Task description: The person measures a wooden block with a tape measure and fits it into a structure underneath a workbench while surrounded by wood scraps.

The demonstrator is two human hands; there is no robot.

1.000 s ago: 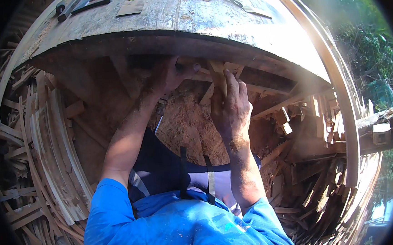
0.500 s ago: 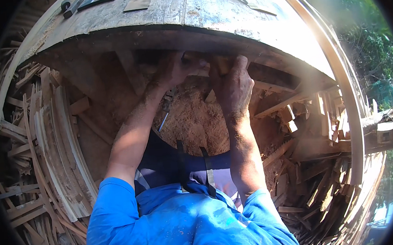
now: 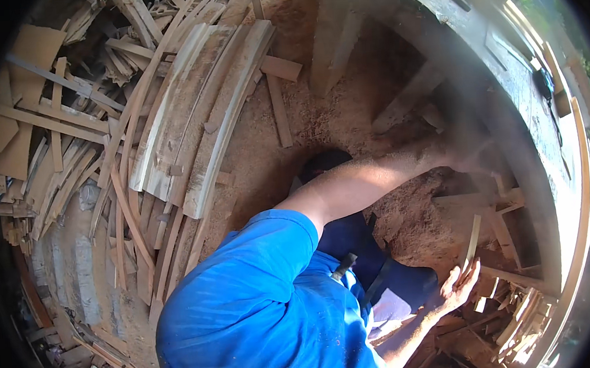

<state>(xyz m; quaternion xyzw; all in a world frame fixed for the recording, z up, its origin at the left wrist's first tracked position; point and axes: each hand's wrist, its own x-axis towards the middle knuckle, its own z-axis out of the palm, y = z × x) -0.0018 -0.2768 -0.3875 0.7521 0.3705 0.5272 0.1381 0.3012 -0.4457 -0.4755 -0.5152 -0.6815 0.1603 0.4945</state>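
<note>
Thin, straight strip of pale wood [image 3: 474, 238] stands at the fingertips of the right hand [image 3: 459, 286], slanting up and slightly rightward from them. The right hand's fingers are mostly straight and a little apart; whether they grip the strip or it only lies behind them, I cannot tell.

The left hand [image 3: 472, 155] is up and to the right of the right hand, at the end of a forearm reaching under the long, pale, board-topped surface [image 3: 524, 108]. Shadow and blur cover it, so I cannot tell how far its fingers are spread or what they hold.

Below the left hand, and just above and right of the right hand, is an angled framework of brown wooden pieces [image 3: 506, 233]. Left of the right hand and below the left forearm lies a loose, reddish-brown heap of sawdust [image 3: 410, 213]. To the right of the right hand and a little below it are jumbled, pale wood offcuts [image 3: 520, 315]. Well to the left of both hands are long, weathered, grey-brown planks [image 3: 198, 115], stacked side by side, with a short, brown wooden block [image 3: 281, 69] by their upper right end.
</note>
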